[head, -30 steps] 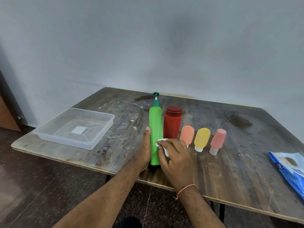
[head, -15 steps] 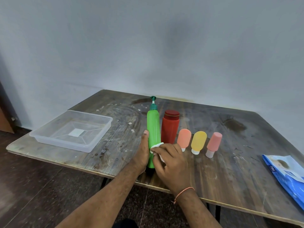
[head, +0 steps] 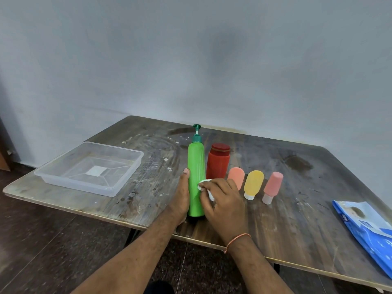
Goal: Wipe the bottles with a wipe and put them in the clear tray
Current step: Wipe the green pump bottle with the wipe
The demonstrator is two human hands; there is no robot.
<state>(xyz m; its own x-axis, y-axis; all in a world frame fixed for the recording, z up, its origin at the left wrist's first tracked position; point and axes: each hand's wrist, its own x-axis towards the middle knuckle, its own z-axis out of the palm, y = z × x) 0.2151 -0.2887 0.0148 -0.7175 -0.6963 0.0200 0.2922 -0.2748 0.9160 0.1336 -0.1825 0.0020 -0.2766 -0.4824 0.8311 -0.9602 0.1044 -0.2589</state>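
Tabletop [head: 297, 219] of worn wood is seen from above. Green pump bottle [head: 196, 179] stands upright near the front edge, approx. centre, steadied at its left side by the left hand [head: 180, 200], thumb laid straight up along it; whether the fingers curl behind can't be told. White wipe [head: 204, 186] is pinched in the right hand [head: 224, 200] and pressed to the bottle's mid body. Clear tray [head: 125, 183] sits toward the left edge w/ nothing in it. Bottle is judged light, stiff, prob. slick when damp, top-heavy; mid-body grip is advised, not the pump.
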